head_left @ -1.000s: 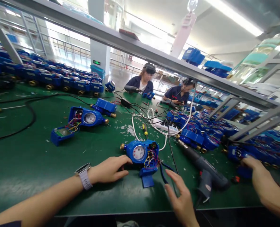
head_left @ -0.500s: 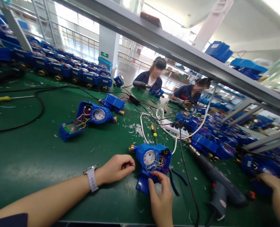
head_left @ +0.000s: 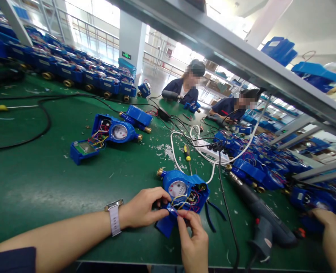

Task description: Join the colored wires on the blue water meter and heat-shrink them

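A blue water meter (head_left: 175, 177) with a round dial and a brass threaded end lies on the green bench in front of me. Its wiring box is uncovered, and yellow, red and white wires (head_left: 186, 201) run out of it. A blue cover (head_left: 165, 227) sits at its near side. My left hand (head_left: 147, 206) pinches the cover's upper left edge, where the wires meet it. From the right, my right hand (head_left: 194, 235) pinches the same edge between thumb and fingers. The fingers partly hide any wire held there.
Blue-handled pliers (head_left: 210, 218), a screwdriver (head_left: 187, 152) and a heat gun (head_left: 264, 216) lie near the meter. Another opened meter (head_left: 119, 132) stands farther left. Cables cross the bench to a power strip (head_left: 211, 151). Another person's hand (head_left: 325, 223) is at the right edge.
My left hand has moved right onto the cover and its fingers have closed there. The cover has shifted slightly left and turned; my right hand stays at it.
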`<state>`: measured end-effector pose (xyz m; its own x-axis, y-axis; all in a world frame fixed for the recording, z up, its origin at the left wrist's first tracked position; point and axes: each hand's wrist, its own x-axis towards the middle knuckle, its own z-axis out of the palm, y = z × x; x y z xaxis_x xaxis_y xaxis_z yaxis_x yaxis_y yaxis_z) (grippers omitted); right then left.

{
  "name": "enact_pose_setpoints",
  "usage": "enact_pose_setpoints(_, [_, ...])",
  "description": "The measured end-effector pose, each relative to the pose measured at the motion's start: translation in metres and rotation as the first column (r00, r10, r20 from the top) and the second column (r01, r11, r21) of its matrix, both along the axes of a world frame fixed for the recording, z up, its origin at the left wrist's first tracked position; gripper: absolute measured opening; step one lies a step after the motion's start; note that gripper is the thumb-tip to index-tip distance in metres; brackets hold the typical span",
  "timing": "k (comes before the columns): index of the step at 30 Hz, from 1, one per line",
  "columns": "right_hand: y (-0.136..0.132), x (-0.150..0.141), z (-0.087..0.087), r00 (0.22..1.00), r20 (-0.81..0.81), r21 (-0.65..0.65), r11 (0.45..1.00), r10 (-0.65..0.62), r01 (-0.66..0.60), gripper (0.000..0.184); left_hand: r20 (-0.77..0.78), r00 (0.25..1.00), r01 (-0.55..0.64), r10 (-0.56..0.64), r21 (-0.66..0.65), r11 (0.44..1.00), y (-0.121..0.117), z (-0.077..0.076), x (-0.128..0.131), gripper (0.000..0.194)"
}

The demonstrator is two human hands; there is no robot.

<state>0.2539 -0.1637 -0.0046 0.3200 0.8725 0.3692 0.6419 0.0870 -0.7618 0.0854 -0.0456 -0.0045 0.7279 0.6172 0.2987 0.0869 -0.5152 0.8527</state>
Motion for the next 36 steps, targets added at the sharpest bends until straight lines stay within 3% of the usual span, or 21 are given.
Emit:
enact_pose_setpoints(5, [-0.013, -0.010, -0.001, 0.999, -0.037, 0.005, 1.000, 0.021, -0.021, 0.012, 0.023, 1.000, -0.005, 0.003, 0.084, 0.996, -0.003, 0.002, -0.005, 0.025])
enact_pose_setpoints(10, [-0.020, -0.026, 0.002, 0.991, -0.132, 0.037, 0.999, -0.002, 0.007, 0.012, 0.172, 0.981, 0.064, -0.090, 0.152, 0.986, -0.017, 0.012, -0.006, 0.022])
enact_pose_setpoints(13, [-0.023, -0.031, 0.002, 0.992, -0.125, 0.054, 0.998, -0.006, 0.013, 0.011, 0.184, 0.979, 0.072, -0.090, 0.105, 0.992, -0.025, 0.015, -0.005, 0.022])
enact_pose_setpoints(17, [-0.025, -0.031, 0.002, 0.982, -0.185, 0.036, 0.999, 0.027, -0.021, 0.012, 0.068, 0.992, 0.103, -0.102, -0.009, 0.995, -0.026, 0.010, -0.003, 0.015])
enact_pose_setpoints(20, [-0.026, -0.029, 0.001, 0.965, -0.261, 0.035, 0.999, 0.037, -0.029, 0.014, 0.100, 0.984, 0.153, -0.149, -0.038, 0.988, -0.024, 0.006, -0.002, 0.015])
enact_pose_setpoints(29, [-0.027, -0.029, -0.002, 0.811, -0.584, -0.011, 1.000, -0.012, 0.007, 0.016, 0.195, 0.961, 0.238, -0.199, -0.207, 0.949, -0.024, 0.005, 0.001, 0.014])
enact_pose_setpoints(34, [-0.024, -0.026, -0.007, 0.777, -0.624, 0.028, 0.997, 0.075, -0.074, 0.014, 0.186, 0.962, 0.242, -0.198, -0.259, 0.935, -0.023, 0.005, 0.002, 0.015])
enact_pose_setpoints(36, [-0.024, -0.029, -0.005, 0.748, -0.662, 0.019, 0.998, 0.053, -0.054, 0.016, 0.170, 0.965, 0.239, -0.198, -0.275, 0.931, -0.023, 0.005, 0.002, 0.015])
